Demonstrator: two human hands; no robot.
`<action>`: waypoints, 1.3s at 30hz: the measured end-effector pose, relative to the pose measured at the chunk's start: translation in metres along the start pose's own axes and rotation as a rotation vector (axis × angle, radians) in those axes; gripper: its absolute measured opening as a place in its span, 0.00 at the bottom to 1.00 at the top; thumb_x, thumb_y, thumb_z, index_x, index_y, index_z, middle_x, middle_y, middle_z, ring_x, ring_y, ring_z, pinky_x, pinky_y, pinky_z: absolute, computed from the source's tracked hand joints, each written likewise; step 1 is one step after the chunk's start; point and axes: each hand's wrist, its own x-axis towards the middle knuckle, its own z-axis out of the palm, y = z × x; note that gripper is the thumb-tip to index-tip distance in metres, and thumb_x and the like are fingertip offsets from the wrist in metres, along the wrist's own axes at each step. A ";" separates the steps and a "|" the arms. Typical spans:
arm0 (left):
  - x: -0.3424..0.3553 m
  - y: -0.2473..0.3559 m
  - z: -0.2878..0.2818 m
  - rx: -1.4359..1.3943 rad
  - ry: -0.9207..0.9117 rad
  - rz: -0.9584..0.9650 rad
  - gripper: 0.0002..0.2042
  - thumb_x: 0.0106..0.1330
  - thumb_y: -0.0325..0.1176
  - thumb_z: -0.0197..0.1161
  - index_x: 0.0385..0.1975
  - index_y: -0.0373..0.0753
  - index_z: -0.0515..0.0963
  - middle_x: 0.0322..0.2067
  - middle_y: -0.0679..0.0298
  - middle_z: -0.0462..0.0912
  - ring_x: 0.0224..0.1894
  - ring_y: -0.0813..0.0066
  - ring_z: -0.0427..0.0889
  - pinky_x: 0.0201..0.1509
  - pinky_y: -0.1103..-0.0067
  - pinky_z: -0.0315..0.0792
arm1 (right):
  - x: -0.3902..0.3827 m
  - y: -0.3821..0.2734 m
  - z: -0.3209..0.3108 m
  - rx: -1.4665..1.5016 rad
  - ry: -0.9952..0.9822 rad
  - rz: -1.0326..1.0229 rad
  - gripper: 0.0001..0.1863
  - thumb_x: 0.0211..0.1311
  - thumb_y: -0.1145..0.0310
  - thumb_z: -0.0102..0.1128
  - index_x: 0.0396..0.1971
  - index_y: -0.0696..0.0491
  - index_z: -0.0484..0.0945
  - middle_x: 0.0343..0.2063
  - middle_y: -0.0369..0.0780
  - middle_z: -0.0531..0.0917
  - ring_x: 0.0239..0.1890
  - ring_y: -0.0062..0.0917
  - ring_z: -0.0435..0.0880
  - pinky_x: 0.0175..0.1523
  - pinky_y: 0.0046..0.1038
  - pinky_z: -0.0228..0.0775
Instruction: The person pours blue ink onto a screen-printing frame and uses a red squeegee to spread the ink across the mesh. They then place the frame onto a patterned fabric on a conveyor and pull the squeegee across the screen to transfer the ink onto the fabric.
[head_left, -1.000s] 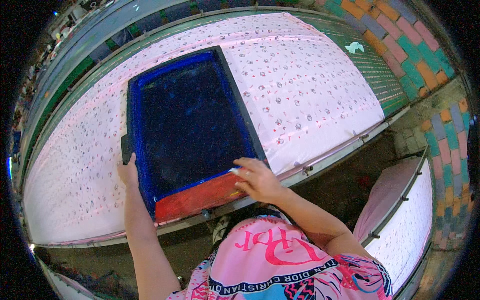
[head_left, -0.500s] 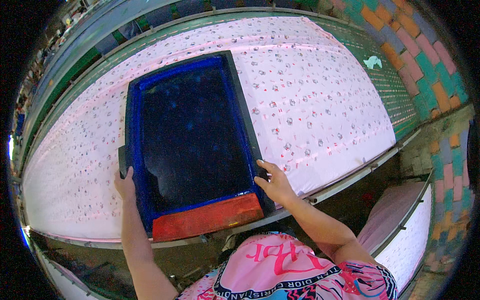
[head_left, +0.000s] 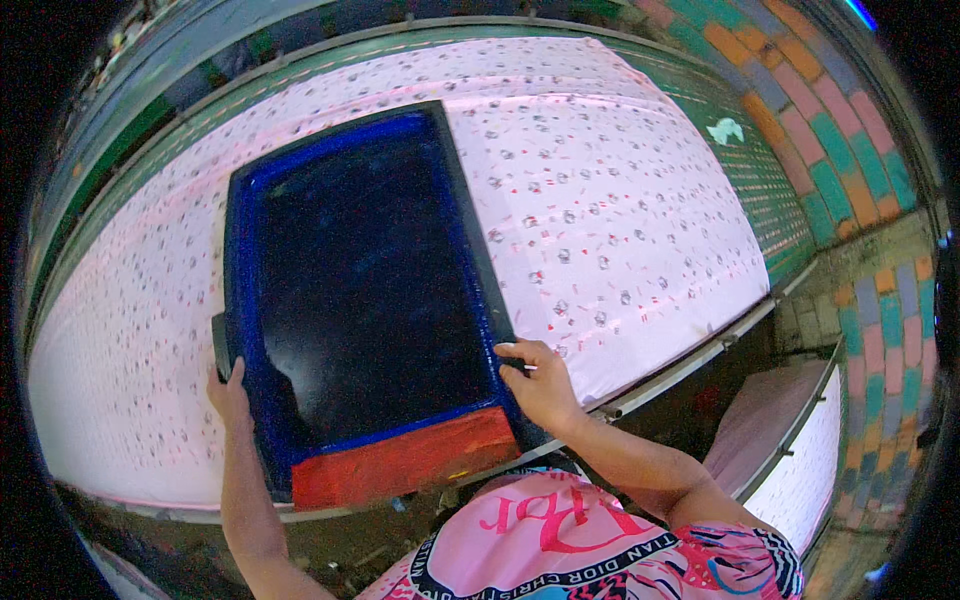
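A large screen-printing frame [head_left: 468,230] with a dark screen lies on white fabric [head_left: 600,200] printed with small grey and red motifs. Blue [head_left: 345,134] borders the screen inside the dark frame, and a reddish-orange strip [head_left: 400,460] crosses its near end. My left hand [head_left: 229,392] wraps round the frame's left side beside a dark projecting handle [head_left: 221,345], thumb on top. On the opposite side, my right hand [head_left: 540,378] grips the right rail near the red strip, fingers curled over a dark handle piece. The undersides of both grips are hidden.
The fabric covers a long green table [head_left: 770,205] with a metal rail [head_left: 690,360] along its near edge. A crumpled pale scrap [head_left: 725,130] lies at the far right. Coloured paving bricks [head_left: 830,130] border the right side. Another patterned-fabric surface [head_left: 795,470] stands at lower right.
The whole view has shifted, so the frame, fabric and both hands appear slightly lower and further left. Both hands keep their grip on the frame.
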 end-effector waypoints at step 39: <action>-0.387 0.410 0.534 -0.369 -0.084 -0.046 0.16 0.69 0.26 0.78 0.54 0.31 0.85 0.46 0.60 0.90 0.45 0.67 0.86 0.54 0.69 0.80 | 0.202 0.310 -0.634 0.032 0.339 0.101 0.09 0.68 0.70 0.72 0.45 0.55 0.94 0.42 0.45 0.95 0.45 0.33 0.94 0.56 0.33 0.83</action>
